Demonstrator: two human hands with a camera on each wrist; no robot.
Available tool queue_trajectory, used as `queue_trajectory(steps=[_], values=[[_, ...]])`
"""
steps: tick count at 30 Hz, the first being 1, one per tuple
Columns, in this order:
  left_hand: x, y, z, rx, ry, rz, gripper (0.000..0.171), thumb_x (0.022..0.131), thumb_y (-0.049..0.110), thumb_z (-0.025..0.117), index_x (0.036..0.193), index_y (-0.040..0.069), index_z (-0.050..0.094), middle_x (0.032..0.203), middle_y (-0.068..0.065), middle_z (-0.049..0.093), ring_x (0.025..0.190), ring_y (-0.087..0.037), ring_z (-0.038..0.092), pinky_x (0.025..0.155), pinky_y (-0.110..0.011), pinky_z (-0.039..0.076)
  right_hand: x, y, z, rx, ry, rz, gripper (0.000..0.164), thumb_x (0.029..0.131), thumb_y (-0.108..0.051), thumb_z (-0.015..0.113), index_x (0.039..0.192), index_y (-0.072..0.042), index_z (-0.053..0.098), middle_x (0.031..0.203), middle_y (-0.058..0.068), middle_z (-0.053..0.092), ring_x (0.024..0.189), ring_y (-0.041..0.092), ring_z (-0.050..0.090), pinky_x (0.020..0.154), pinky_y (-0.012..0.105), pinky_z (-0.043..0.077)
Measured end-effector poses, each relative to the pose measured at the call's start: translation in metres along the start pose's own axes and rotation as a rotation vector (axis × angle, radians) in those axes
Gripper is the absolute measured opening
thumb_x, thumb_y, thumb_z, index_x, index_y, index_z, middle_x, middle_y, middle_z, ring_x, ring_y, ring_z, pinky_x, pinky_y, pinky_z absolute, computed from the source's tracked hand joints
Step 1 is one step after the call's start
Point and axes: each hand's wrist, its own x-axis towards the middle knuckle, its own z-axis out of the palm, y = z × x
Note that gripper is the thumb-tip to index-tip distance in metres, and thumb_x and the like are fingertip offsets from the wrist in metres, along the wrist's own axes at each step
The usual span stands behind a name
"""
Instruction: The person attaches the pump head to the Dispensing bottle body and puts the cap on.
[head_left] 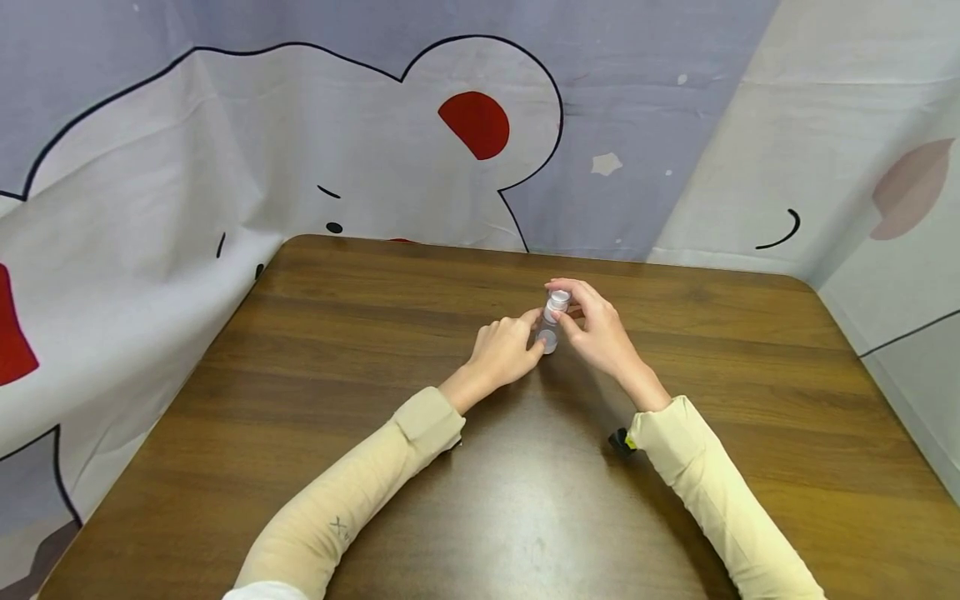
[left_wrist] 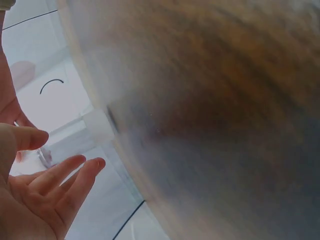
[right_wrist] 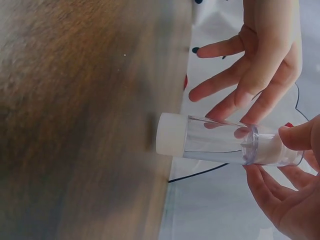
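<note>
Worktop (head_left: 315, 358) of dark wood grain carries the work, with a printed cartoon cloth (head_left: 225, 167) hung behind and to both sides. Left hand (head_left: 504, 352) rests near mid-worktop with fingers relaxed and spread; the left wrist view shows them open and holding nothing, the tips close beside the lower end of the jar stack (head_left: 553, 320), though contact cannot be confirmed. Stack consists of two small clear jars (right_wrist: 220, 141) joined end to end, each with a white cap: one white cap (right_wrist: 170, 134) sits down on the worktop, the other is at the top. Stack stands slightly tilted, roughly mid-worktop, between the two hands. Right hand (head_left: 596, 327) has its grip on the upper jar, thumb and fingertips pinching round the top cap, as the right wrist view shows. A small dark object with a yellow part (head_left: 622, 440) lies by the right sleeve; its nature cannot be told. Judgement: the stack is tall and narrow, so the upper pinch should stay light and vertical, and the left fingers would do well to steady the base before any twist or lift, lest the lower jar skid or topple.
</note>
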Motion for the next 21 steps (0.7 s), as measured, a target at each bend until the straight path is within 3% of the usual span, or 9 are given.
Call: queue_trajectory(steps=[8, 12, 15, 18, 19, 21], values=[[0.001, -0.001, 0.003, 0.008, -0.007, 0.002, 0.05, 0.092, 0.031, 0.057, 0.139, 0.013, 0.05, 0.111, -0.004, 0.072, 0.064, -0.016, 0.061, 0.054, -0.033, 0.048, -0.001, 0.006, 0.003, 0.027, -0.005, 0.009, 0.039, 0.089, 0.005, 0.059, 0.127, -0.006, 0.057, 0.134, 0.012, 0.053, 0.11, 0.026, 0.059, 0.084, 0.045, 0.053], [-0.001, -0.004, 0.004, -0.014, -0.021, -0.006, 0.053, 0.092, 0.029, 0.057, 0.141, 0.012, 0.046, 0.118, -0.002, 0.07, 0.063, -0.015, 0.059, 0.051, -0.03, 0.045, -0.002, 0.006, 0.006, 0.036, -0.006, 0.016, 0.039, 0.09, 0.004, 0.058, 0.128, -0.006, 0.056, 0.136, 0.012, 0.051, 0.112, 0.025, 0.057, 0.085, 0.044, 0.053], [-0.005, -0.005, 0.003, 0.004, -0.057, -0.033, 0.059, 0.092, 0.03, 0.059, 0.144, 0.011, 0.04, 0.097, -0.002, 0.072, 0.054, -0.013, 0.049, 0.046, -0.026, 0.038, -0.003, 0.005, 0.009, 0.045, -0.014, 0.011, 0.04, 0.091, 0.003, 0.058, 0.13, -0.007, 0.055, 0.137, 0.013, 0.049, 0.112, 0.025, 0.057, 0.086, 0.044, 0.053], [-0.008, -0.005, -0.001, 0.045, -0.108, -0.064, 0.066, 0.092, 0.03, 0.06, 0.148, 0.009, 0.033, 0.078, -0.001, 0.063, 0.051, -0.011, 0.044, 0.045, -0.025, 0.035, -0.003, 0.005, 0.01, 0.041, -0.024, 0.006, 0.044, 0.091, -0.001, 0.061, 0.133, -0.008, 0.052, 0.136, 0.012, 0.049, 0.111, 0.026, 0.058, 0.088, 0.045, 0.051], [-0.009, -0.004, -0.003, 0.062, -0.125, -0.069, 0.067, 0.091, 0.03, 0.06, 0.149, 0.008, 0.032, 0.075, -0.001, 0.06, 0.052, -0.012, 0.044, 0.046, -0.025, 0.037, -0.003, 0.005, 0.01, 0.038, -0.025, 0.005, 0.046, 0.091, -0.003, 0.062, 0.134, -0.009, 0.05, 0.136, 0.012, 0.049, 0.111, 0.027, 0.058, 0.089, 0.046, 0.051], [-0.011, -0.004, -0.006, 0.079, -0.153, -0.072, 0.069, 0.092, 0.03, 0.061, 0.15, 0.008, 0.03, 0.087, -0.003, 0.066, 0.058, -0.014, 0.052, 0.05, -0.027, 0.044, -0.004, 0.005, 0.007, 0.023, -0.035, 0.009, 0.051, 0.091, -0.007, 0.064, 0.139, -0.01, 0.046, 0.137, 0.011, 0.049, 0.113, 0.027, 0.058, 0.092, 0.048, 0.049]])
